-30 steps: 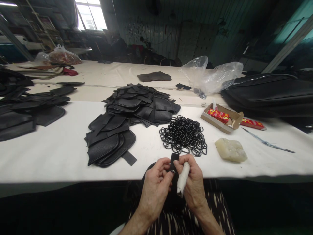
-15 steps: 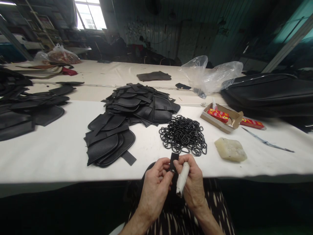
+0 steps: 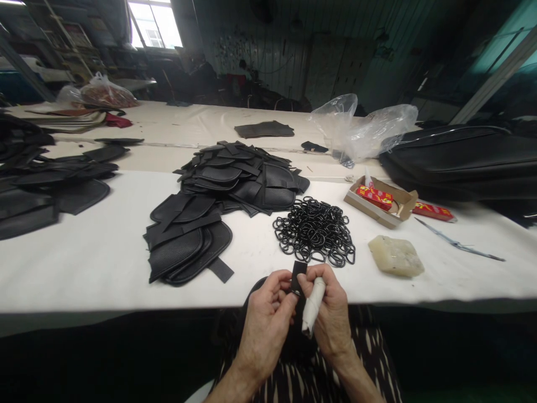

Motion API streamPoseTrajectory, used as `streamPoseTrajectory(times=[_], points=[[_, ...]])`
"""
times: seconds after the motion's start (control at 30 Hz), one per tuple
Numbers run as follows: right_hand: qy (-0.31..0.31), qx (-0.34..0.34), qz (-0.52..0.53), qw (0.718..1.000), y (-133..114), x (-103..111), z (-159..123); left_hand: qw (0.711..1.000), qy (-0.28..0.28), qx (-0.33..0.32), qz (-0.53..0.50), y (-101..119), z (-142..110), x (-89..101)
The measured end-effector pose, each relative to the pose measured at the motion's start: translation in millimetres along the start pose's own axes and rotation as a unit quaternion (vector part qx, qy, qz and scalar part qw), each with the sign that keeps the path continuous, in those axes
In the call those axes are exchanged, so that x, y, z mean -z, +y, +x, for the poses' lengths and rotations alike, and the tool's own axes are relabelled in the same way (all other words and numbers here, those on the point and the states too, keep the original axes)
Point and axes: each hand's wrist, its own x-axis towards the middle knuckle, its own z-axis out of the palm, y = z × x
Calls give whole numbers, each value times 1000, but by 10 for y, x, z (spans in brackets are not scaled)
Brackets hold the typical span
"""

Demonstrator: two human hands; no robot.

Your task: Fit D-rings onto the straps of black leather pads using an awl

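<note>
Close to the table's front edge, my left hand (image 3: 268, 322) pinches a short black strap (image 3: 299, 270) between thumb and fingers. A black piece hangs below it, mostly hidden by the hands. My right hand (image 3: 333, 313) is closed around a crumpled white glue tube (image 3: 314, 308), its thumb against the strap; the tube's tip is hidden. Just beyond both hands lies a heap of black D-rings (image 3: 314, 232). To the left, several black leather flaps with straps (image 3: 180, 254) are stacked before a larger pile of flaps (image 3: 243, 173).
Right of the rings are a yellowish block (image 3: 395, 256), an open cardboard box (image 3: 380, 210) with a red carton in it, and scissors (image 3: 459, 243). A clear plastic bag (image 3: 364, 131) and a large black bag (image 3: 461, 162) stand behind. More black pieces (image 3: 54, 184) lie far left.
Both hands keep the same grip on the strap and tube, with hardly any movement. The view shifts very slightly.
</note>
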Motion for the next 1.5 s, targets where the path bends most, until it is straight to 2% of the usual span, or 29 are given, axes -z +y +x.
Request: streamPoseTrajectory(times=[0.5, 1.03, 1.33, 1.5], points=[[11, 4, -8, 1000, -1, -7, 2, 999, 19, 0, -30, 3, 1, -25], [24, 6, -30, 999, -119, -21, -39, 998, 25, -4, -55, 2, -14, -30], [42, 66, -95, 992, -66, 38, -128, 995, 5, 10, -95, 9, -11, 29], [44, 68, -105, 991, -109, 78, -131, 992, -6, 27, -122, 10, 1, 45]])
